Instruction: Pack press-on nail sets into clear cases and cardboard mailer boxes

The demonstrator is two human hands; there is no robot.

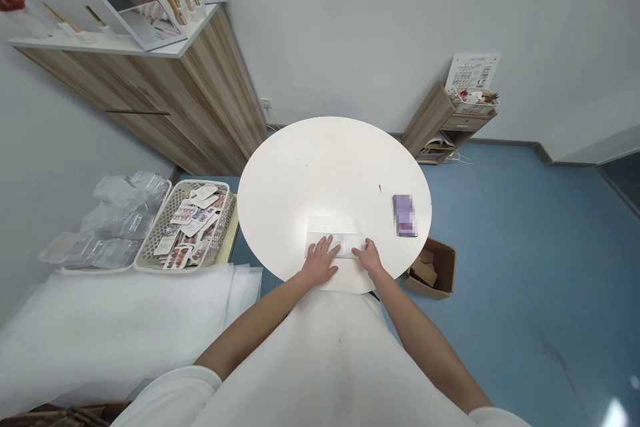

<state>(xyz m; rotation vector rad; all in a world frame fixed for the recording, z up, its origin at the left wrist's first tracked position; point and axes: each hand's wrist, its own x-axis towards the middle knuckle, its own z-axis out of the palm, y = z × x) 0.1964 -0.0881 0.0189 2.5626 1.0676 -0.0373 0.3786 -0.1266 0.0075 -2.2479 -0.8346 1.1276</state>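
A flat white folded piece, paper or thin card [334, 223], lies on the round white table [320, 167] near its front edge. Across its nearer part runs a strip with a pale, shiny patch [345, 245] that I cannot make out in detail. My left hand [319, 263] rests flat on the left part of this piece, fingers spread. At the right end, my right hand [369, 257] grips the edge between thumb and fingers.
A purple rectangular item [405, 215], blurred out, lies at the table's right. Below that side stands an open cardboard box [445, 273]. To the left are a basket [143, 260] of printed cards, clear plastic boxes [120, 223] and white sheeting [125, 327]. A wooden cabinet [215, 93] stands behind.
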